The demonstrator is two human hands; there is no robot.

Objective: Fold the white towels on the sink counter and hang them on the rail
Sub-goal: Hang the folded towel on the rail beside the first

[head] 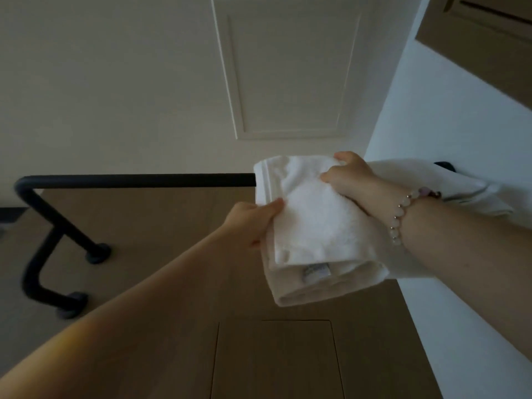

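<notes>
Towel [312,226] at black rail [129,180]

Room surfaces, listed from the head view:
- Cream wall [115,82], upper half, plain, matte
- Raised moulding frame [236,82] on that wall, enclosing a tall rectangular panel of the same cream
- Tan-brown flat surface [161,226] below the cream wall, meeting it along a straight line
- Thin-seamed rectangular inset [276,361] in the tan surface, lower centre
- White wall [449,125] at right, the brightest area
- Wood-brown panel [489,53], top right corner, with a dark groove [489,9]
- Light: dim, even, no hard shadows
</notes>
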